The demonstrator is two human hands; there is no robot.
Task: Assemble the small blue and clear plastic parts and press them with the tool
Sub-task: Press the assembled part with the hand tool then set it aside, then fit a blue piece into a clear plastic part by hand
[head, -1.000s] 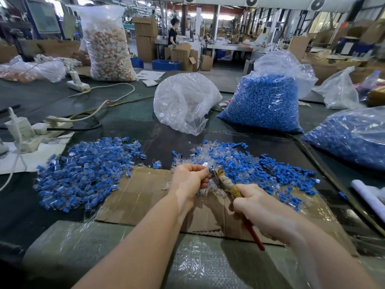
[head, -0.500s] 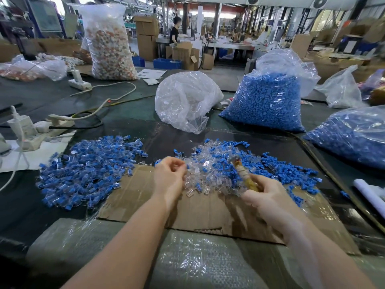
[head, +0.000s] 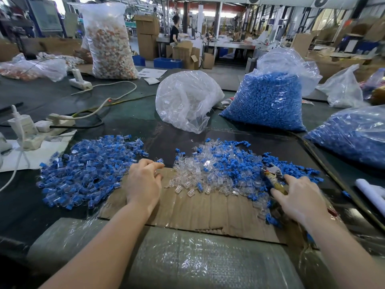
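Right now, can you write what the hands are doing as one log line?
left hand: open beside assembled pile | right hand: holds tool | loose parts: on cardboard

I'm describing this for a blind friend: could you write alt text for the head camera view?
A person's right hand holds a tool beside a loose pile of clear and blue parts; the left hand reaches between it and a pile of assembled pieces.

Dark table — cardboard sheet, blue-and-clear parts, plastic bags, power strips.
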